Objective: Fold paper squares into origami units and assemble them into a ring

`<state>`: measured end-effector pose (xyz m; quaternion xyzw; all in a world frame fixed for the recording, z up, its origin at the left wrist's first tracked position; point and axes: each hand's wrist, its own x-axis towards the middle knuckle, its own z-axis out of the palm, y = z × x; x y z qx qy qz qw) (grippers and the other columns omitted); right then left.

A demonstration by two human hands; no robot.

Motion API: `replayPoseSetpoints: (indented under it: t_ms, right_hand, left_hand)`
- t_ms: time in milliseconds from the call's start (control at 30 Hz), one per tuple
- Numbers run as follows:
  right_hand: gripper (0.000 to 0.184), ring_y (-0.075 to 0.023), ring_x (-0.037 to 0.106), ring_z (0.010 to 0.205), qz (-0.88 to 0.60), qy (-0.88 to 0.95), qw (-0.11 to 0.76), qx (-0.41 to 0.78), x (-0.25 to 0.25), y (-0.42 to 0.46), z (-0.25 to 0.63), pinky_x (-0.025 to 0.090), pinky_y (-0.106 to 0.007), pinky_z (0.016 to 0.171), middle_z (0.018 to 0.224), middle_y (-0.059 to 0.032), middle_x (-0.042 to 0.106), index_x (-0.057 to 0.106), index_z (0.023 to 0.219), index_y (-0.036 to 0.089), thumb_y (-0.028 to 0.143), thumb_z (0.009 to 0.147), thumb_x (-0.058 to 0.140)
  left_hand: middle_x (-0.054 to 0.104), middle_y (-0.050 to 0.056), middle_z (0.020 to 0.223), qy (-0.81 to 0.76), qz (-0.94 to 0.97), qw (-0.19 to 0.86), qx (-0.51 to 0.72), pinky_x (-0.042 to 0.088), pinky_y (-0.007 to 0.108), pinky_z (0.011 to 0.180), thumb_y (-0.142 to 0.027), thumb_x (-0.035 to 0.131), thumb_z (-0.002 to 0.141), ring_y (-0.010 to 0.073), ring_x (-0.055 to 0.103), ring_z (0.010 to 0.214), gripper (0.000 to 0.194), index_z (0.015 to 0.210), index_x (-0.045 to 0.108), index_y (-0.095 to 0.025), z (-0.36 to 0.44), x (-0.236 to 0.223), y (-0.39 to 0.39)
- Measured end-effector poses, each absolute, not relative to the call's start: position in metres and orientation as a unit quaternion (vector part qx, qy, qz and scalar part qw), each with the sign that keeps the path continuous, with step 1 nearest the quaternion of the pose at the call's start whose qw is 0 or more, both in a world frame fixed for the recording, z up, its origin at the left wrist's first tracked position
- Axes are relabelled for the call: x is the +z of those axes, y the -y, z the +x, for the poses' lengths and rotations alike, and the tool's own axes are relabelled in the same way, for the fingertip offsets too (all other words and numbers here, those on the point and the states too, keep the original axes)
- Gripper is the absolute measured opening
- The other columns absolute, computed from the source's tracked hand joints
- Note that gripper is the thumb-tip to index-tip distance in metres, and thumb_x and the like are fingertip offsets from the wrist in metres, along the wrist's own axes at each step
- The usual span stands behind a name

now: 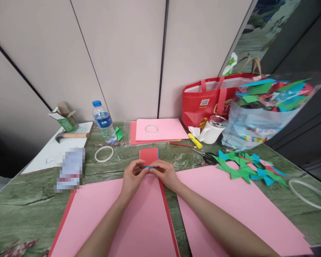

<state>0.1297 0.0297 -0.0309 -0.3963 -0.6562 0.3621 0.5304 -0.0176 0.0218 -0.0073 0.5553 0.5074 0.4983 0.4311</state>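
Note:
Near the middle of the table, my left hand (133, 175) and my right hand (166, 174) meet fingertip to fingertip. Both pinch a small piece of blue paper (149, 167), mostly hidden by the fingers. Just beyond them lies a small stack of red paper (149, 155) with a blue edge showing. Large pink sheets (141, 214) with red edges beneath spread under my wrists. To the right, several folded star-like shapes of green, blue and pink paper (238, 167) rest partly on another pile of pink sheets (230, 210).
At the back stand a water bottle (103, 121), a white mug (213, 130), a red bag (198, 100) and a plastic bag of folded paper (259, 117). Scissors (207, 156), a glue stick (195, 141), a pencil (182, 145), a hammer (72, 135) and white rings (104, 154) lie around.

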Motion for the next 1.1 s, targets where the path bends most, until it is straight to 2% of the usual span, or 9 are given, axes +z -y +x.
replayPoseSetpoints:
  t_ms: [100,167,333,400,667,800,933,1100]
  right_hand:
    - [0.008,-0.017,0.06,0.067,-0.405,0.652,0.53,0.36,-0.031,-0.029,0.129,0.046,-0.029,0.064,0.073,-0.0034,0.067,0.068,0.075,0.022,0.027,0.071,0.064]
    - [0.008,-0.0165,0.06,0.065,-0.413,0.642,0.527,0.373,-0.032,-0.029,0.129,0.047,-0.028,0.061,0.071,-0.003,0.066,0.068,0.072,0.021,0.028,0.069,0.065]
    - [0.017,-0.0143,0.059,0.054,-0.409,0.549,0.511,0.52,-0.034,-0.03,0.128,0.049,-0.026,0.052,0.061,-0.0004,0.065,0.064,0.072,0.018,0.034,0.066,0.066]
    - [0.02,-0.0143,0.06,0.051,-0.4,0.515,0.51,0.562,-0.034,-0.032,0.129,0.05,-0.027,0.05,0.058,0.0003,0.064,0.063,0.071,0.017,0.034,0.063,0.068]
    - [0.024,-0.0133,0.06,0.052,-0.398,0.487,0.524,0.575,-0.037,-0.037,0.132,0.052,-0.027,0.052,0.061,0.0008,0.064,0.062,0.076,0.017,0.036,0.062,0.068]
    - [0.025,-0.0115,0.058,0.054,-0.394,0.522,0.512,0.557,-0.038,-0.038,0.133,0.05,-0.025,0.052,0.07,-0.0002,0.065,0.064,0.084,0.018,0.033,0.066,0.066]
    - [0.022,-0.0126,0.059,0.062,-0.405,0.552,0.508,0.523,-0.037,-0.038,0.134,0.05,-0.024,0.054,0.077,-0.0019,0.066,0.066,0.083,0.018,0.032,0.067,0.064]
    - [0.025,-0.0111,0.057,0.052,-0.401,0.542,0.496,0.546,-0.038,-0.039,0.133,0.05,-0.025,0.052,0.072,-0.0012,0.066,0.066,0.083,0.018,0.034,0.065,0.065]
  left_hand:
    - [0.065,0.004,0.077,-0.507,0.563,0.451,0.472,0.047,0.026,0.069,-0.027,0.064,0.064,0.0162,0.059,0.073,0.015,0.073,0.063,-0.014,-0.019,-0.008,-0.023]
    - [0.065,0.004,0.069,-0.518,0.555,0.46,0.46,0.046,0.025,0.065,-0.027,0.065,0.064,0.0157,0.059,0.067,0.014,0.067,0.064,-0.014,-0.02,-0.008,-0.022]
    - [0.062,0.001,0.059,-0.52,0.517,0.497,0.465,0.041,0.02,0.047,-0.031,0.067,0.062,0.0114,0.054,0.052,0.019,0.067,0.063,-0.013,-0.021,-0.006,-0.021]
    - [0.061,0.001,0.059,-0.508,0.505,0.524,0.461,0.04,0.018,0.044,-0.033,0.066,0.064,0.0104,0.053,0.05,0.022,0.071,0.063,-0.013,-0.02,-0.005,-0.021]
    - [0.068,0.012,0.068,-0.476,0.455,0.656,0.369,0.051,0.028,0.052,-0.053,0.054,0.07,0.0167,0.063,0.052,0.045,0.074,0.062,-0.009,-0.017,-0.003,-0.019]
    - [0.069,0.014,0.075,-0.466,0.446,0.682,0.346,0.053,0.031,0.056,-0.052,0.057,0.069,0.019,0.065,0.056,0.044,0.077,0.063,-0.008,-0.018,-0.004,-0.018]
    - [0.07,0.014,0.074,-0.457,0.435,0.695,0.345,0.053,0.032,0.061,-0.047,0.06,0.068,0.0204,0.066,0.062,0.04,0.076,0.064,-0.008,-0.019,-0.004,-0.019]
    - [0.07,0.012,0.07,-0.456,0.426,0.702,0.342,0.053,0.033,0.064,-0.044,0.063,0.067,0.019,0.066,0.061,0.036,0.074,0.064,-0.008,-0.019,-0.004,-0.019]
